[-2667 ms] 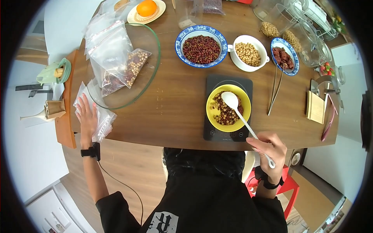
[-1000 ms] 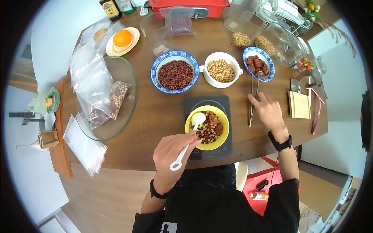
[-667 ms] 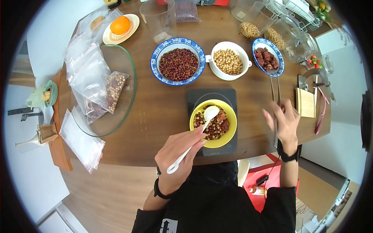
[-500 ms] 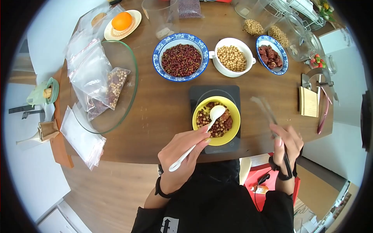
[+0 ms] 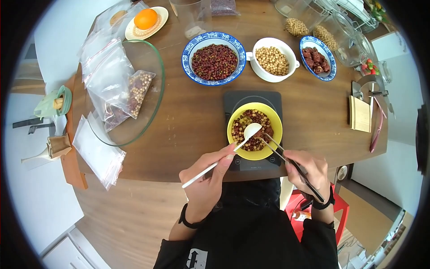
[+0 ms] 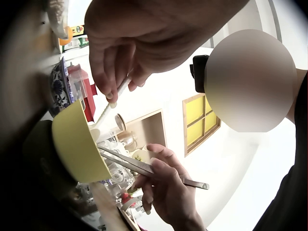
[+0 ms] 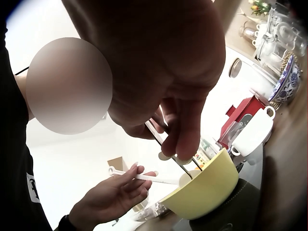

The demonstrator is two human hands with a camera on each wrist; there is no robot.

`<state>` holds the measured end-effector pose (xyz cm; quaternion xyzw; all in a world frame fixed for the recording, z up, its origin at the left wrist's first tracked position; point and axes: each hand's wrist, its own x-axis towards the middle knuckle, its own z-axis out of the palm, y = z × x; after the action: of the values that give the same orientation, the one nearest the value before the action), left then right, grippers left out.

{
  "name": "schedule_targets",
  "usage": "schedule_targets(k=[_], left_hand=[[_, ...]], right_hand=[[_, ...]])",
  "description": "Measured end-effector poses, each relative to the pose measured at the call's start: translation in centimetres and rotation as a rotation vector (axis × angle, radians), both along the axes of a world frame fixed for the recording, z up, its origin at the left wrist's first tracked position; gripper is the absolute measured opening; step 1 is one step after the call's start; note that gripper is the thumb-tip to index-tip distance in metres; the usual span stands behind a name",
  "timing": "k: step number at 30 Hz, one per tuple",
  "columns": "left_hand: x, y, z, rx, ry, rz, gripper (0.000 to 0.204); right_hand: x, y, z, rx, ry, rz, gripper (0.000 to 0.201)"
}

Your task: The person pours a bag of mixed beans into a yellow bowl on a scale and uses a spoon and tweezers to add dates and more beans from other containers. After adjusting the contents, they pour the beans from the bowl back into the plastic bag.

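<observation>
My left hand holds a white spoon by its handle, the spoon's head resting among the beans in a yellow bowl. Long metal tweezers are pinched in my right hand, their tips down in the bowl beside the spoon, at a reddish-brown dried fruit. Mixed red and pale beans fill the bottom of the bowl, which stands on a flat black device. In the left wrist view, the tweezers reach over the bowl's rim. The right wrist view shows the spoon across from the tweezers.
Behind stand a blue-patterned bowl of red beans, a white handled bowl of pale beans and an oval dish of dried fruit. Left are a glass dish with bagged beans, plastic bags and an orange.
The spoon went from the right hand to the left. My right hand picked the tweezers up beside the oval dish, turned them and brought their tips into the yellow bowl.
</observation>
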<state>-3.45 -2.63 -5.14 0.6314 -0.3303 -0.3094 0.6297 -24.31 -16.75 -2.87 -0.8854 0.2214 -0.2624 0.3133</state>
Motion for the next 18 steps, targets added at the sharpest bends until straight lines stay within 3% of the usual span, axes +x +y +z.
schedule_targets(k=[4,7,10,18], left_hand=[[0.3,0.3,-0.2,0.017,0.103,0.058,0.016],[0.6,0.1,0.0,-0.02,0.168,0.097,0.021],[0.7,-0.1,0.0,-0.001,0.198,0.125,0.024],[1.0,-0.1,-0.4,0.026,0.285,0.134,0.026]], right_hand=[[-0.6,1.0,-0.5,-0.074,-0.047,0.105,0.045],[-1.7,1.5,-0.6,-0.328,0.118,0.234,0.042],[-1.3,2.2,-0.6,-0.478,0.121,0.242,0.044],[-1.3,2.8,-0.8,-0.418,0.1,0.23,0.04]])
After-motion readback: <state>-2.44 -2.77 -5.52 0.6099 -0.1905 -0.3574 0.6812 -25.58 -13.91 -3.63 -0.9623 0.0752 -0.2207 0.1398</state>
